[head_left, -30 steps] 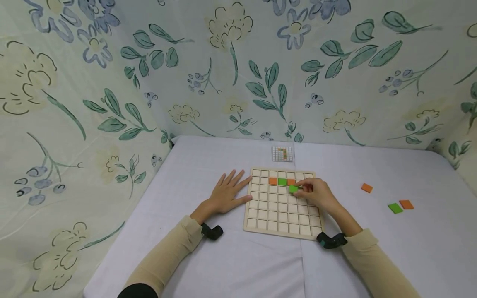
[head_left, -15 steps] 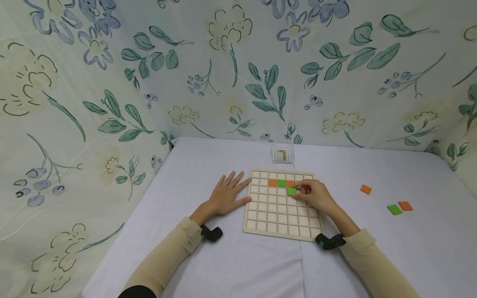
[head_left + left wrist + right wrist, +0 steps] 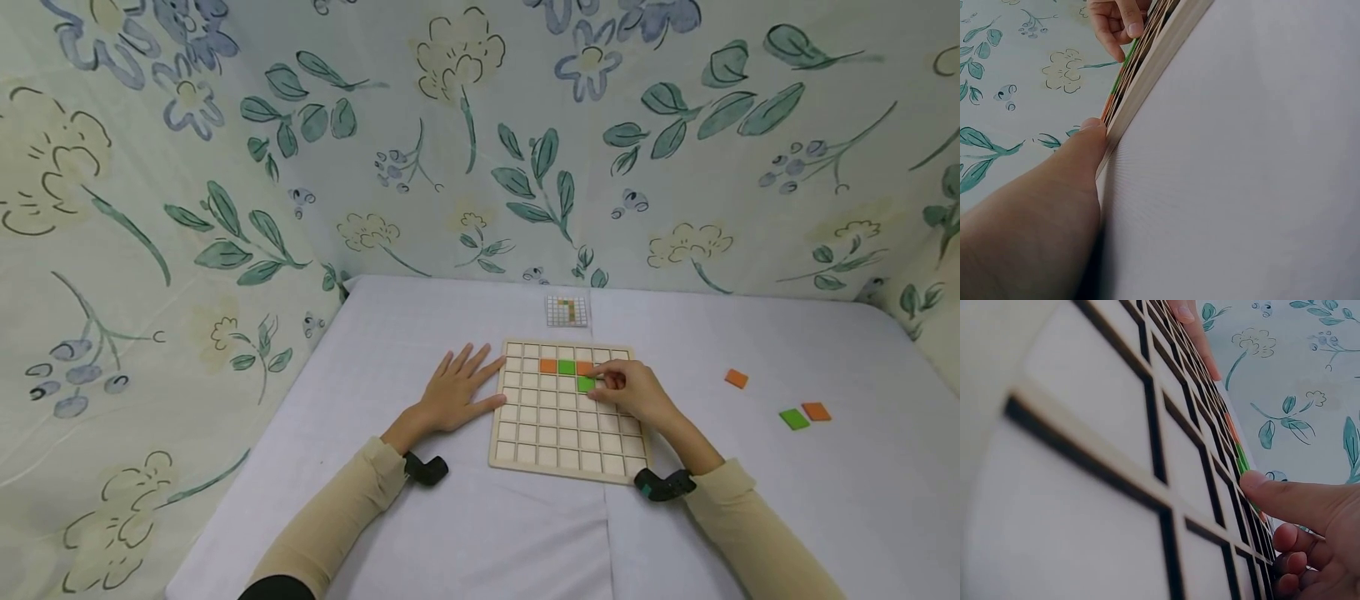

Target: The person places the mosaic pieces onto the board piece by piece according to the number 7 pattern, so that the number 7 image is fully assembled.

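Observation:
A wooden grid board [image 3: 558, 437] lies on the white cloth. Two orange tiles, one of them the left tile [image 3: 549, 367], flank a green tile [image 3: 567, 367] in its second row. Directly below the right orange tile, another green tile [image 3: 585, 384] lies in a cell, and my right hand [image 3: 636, 390] has thumb and index finger at its edges, the other fingers curled in. That hand partly covers the right orange tile. My left hand [image 3: 454, 392] lies spread at the board's left edge; in the left wrist view its thumb [image 3: 1092, 134] touches the frame.
A small pattern card [image 3: 567, 311] with a printed coloured grid sits behind the board. Loose on the cloth at the right are an orange tile [image 3: 737, 379], a green tile [image 3: 794, 419] and another orange tile [image 3: 817, 412]. A floral curtain [image 3: 450, 150] hangs behind the table.
The green tile in my right fingers was slightly raised a second ago and has moved down into its cell below the right orange tile. My left hand has stayed in place.

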Demonstrator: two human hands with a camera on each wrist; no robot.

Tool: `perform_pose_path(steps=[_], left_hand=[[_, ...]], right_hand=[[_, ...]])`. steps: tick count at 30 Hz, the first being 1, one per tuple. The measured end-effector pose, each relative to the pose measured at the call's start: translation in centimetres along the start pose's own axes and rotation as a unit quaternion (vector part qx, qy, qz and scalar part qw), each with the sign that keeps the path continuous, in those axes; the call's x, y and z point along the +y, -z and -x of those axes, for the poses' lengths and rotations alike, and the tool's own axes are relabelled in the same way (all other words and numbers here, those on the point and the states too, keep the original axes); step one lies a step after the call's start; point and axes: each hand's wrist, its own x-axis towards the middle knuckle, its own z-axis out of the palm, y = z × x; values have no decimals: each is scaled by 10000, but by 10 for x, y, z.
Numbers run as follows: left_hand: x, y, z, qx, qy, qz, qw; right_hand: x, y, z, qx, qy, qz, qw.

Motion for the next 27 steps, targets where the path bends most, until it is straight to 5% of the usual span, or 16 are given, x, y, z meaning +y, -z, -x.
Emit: perform_pose_path(steps=[16, 27], left_hand=[[0, -3, 0, -94, 53, -92, 9999], [3, 3, 1, -31, 29, -90, 10000]], right_hand=[[-1, 16, 10, 218, 47, -238, 9995], [2, 43, 23, 714, -38, 125, 9974]])
